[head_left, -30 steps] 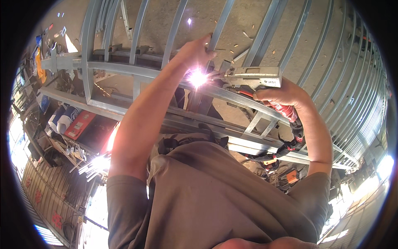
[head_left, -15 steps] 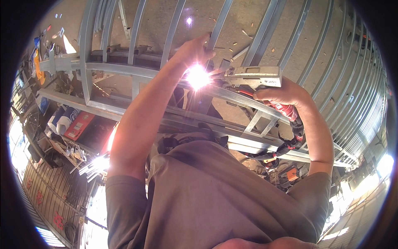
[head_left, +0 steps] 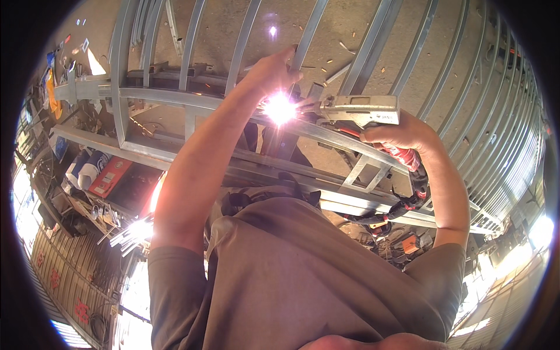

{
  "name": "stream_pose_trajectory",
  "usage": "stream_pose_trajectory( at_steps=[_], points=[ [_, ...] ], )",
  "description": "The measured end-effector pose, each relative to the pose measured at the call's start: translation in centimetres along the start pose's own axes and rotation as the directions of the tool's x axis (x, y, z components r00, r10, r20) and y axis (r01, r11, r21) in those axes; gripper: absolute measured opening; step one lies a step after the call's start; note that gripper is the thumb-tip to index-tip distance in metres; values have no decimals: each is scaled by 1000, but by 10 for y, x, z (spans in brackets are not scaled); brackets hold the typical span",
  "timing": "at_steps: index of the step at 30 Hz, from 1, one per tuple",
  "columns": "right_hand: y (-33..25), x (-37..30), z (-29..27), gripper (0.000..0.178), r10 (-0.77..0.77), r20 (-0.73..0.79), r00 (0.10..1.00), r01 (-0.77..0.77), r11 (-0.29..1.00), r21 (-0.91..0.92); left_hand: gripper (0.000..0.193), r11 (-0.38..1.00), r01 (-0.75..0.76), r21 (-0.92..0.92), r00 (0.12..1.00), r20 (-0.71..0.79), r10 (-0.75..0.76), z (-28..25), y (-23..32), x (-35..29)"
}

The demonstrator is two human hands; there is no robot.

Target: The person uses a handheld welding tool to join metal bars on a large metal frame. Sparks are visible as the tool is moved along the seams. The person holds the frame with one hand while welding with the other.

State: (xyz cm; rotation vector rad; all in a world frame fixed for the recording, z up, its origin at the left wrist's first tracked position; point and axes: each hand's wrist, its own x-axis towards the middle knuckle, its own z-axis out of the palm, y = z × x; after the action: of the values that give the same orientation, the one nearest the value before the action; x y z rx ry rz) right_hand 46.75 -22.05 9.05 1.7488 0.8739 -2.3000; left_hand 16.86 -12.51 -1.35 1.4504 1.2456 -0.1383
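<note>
Probably rigid and fairly heavy, torch [head_left: 364, 109] lies just right of the arc [head_left: 280, 109], gripped by right hand [head_left: 403, 134], best held near its red wrap [head_left: 403, 156]; left hand [head_left: 273, 70] farther left at stiff bar [head_left: 311, 30], finger closure unclear.

red-and-black box [head_left: 123, 184]: left | orange item [head_left: 55, 104]: upper left | orange block [head_left: 410, 244]: lower right

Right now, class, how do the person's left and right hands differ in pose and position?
The left hand is at a gray metal bar, its grip unclear; the right hand is curled around the welding gun. The left hand lies just beyond the bright welding glare; the right hand is to its right. Both hands are bare.
</note>
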Motion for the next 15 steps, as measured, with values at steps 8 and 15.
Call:
stream_pose_trajectory(
  at_steps=[8,15],
  points=[
    [6,-2,-1,66,-19,1,1000,19,999,27,71,997,59,-44,998,33,-58,-1,3,1],
    [35,-33,-15,52,-78,-99,992,91,986,137,53,967,-238,90,806,-537,249,-25,-38,-54]
  ],
)
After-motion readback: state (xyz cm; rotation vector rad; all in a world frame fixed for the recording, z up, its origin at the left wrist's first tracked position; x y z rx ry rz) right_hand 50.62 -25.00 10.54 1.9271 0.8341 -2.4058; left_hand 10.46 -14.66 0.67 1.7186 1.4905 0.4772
